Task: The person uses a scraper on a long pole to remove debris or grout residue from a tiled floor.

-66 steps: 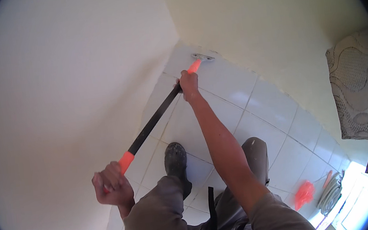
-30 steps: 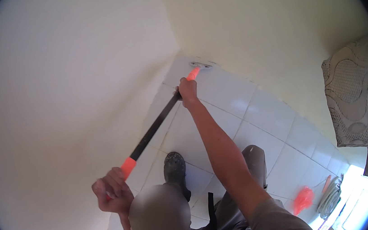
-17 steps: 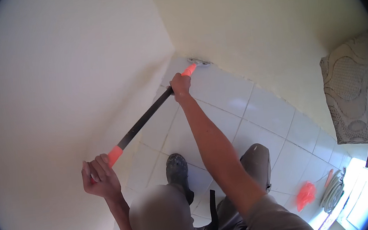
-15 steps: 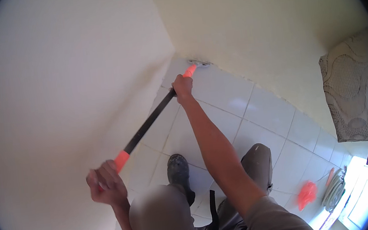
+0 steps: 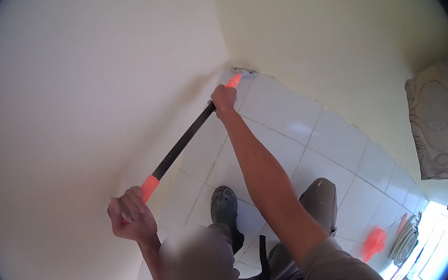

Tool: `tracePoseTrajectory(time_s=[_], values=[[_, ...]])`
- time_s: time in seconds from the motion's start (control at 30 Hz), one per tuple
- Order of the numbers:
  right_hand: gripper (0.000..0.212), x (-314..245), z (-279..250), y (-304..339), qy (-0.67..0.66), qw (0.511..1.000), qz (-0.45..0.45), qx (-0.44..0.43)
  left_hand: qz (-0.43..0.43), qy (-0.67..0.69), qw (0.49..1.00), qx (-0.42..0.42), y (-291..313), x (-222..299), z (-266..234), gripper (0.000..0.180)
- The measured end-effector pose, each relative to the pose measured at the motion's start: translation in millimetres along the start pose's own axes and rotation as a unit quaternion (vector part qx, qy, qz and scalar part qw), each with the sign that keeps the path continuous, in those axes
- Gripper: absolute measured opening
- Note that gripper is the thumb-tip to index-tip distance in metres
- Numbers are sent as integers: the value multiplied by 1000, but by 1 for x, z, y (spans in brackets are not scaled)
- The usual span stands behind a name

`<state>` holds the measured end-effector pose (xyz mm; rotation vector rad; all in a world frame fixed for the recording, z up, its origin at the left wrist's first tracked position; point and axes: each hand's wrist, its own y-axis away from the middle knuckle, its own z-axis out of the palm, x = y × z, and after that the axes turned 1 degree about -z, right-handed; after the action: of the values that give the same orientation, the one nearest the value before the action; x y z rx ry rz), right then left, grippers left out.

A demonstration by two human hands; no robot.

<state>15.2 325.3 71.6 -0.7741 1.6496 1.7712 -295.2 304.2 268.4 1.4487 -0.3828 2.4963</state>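
A long-handled floor scraper [image 5: 183, 142] slants across the view, its black shaft ending in orange parts. My left hand [image 5: 133, 214] is closed round the orange grip at its near end. Farther up, my right hand [image 5: 224, 99] wraps round the shaft just behind the orange neck. The flat metal head [image 5: 245, 71] rests low in the corner, where the tiled floor [image 5: 270, 110] meets the walls; whether it touches the wall I cannot tell.
A pale wall [image 5: 76, 101] rises close on the left and a cream wall [image 5: 322, 29] on the right. Patterned fabric [image 5: 437, 121] hangs at the right. An orange-red plastic bag [image 5: 375, 243] and a coiled hose [image 5: 405, 241] lie near a bright opening. My dark boot [image 5: 224, 209] stands on the tiles.
The scraper head has shifted slightly right and up in the view, along with both hands. The corner and the hanging fabric have also shifted right as the view turned. Both grips are unchanged.
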Motion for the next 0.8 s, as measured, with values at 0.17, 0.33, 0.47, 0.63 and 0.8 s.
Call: tracePoseTrajectory(time_s=[0.17, 0.33, 0.47, 0.63, 0.8], values=[[25, 9, 9, 15, 57, 997, -48, 1, 52, -128, 990, -7, 8, 14, -4, 43], [23, -1, 16, 1, 12, 1000, -8, 9, 26, -9, 999, -30, -12, 10, -1, 44], [20, -5, 14, 24, 32, 999, -18, -3, 41, -55, 996, -54, 5, 13, -10, 43], [64, -27, -67, 23, 101, 961, -4, -259, 95, -80, 967, -224, 21, 29, 36, 29], [61, -91, -183, 139, 216, 881, -352, -231, 200, -129, 898, -369, 5, 16, 96, 25]])
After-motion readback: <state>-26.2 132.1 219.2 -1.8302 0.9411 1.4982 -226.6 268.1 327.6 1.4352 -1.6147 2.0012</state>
